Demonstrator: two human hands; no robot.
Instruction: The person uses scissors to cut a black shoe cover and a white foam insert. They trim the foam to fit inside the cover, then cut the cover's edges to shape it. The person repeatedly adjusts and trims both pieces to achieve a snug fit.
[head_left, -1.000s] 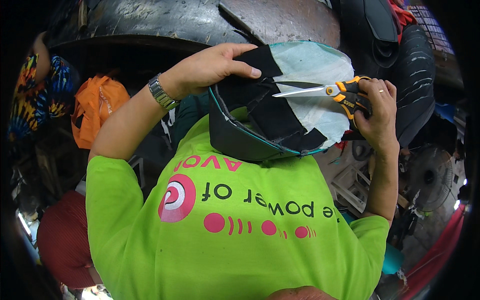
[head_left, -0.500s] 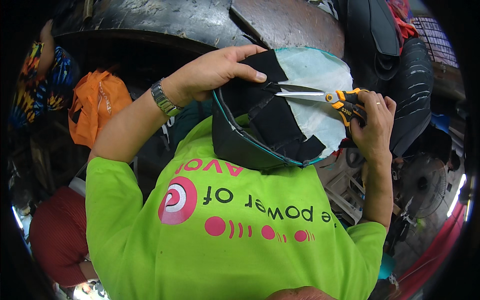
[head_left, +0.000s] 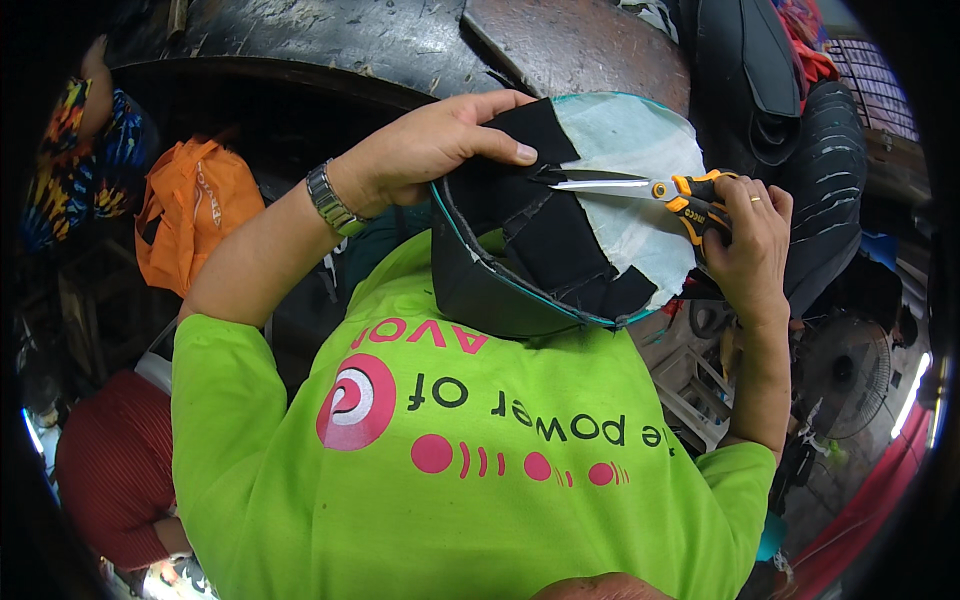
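Centre frame: left hand (head_left: 430,150) pinches black fabric panel (head_left: 540,230); right hand (head_left: 745,245) grips orange-handled scissors (head_left: 640,188) (thumb near blades, likely nick risk).

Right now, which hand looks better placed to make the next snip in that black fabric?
Right hand, probably: it grips the orange-handled scissors, blades at the black fabric. The left hand only pins the fabric.

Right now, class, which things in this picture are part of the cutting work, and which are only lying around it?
In use:
left hand, holding the black fabric
right hand, working the scissors
pale lining with teal edging

Lying about:
orange bag
fan
dark worktable
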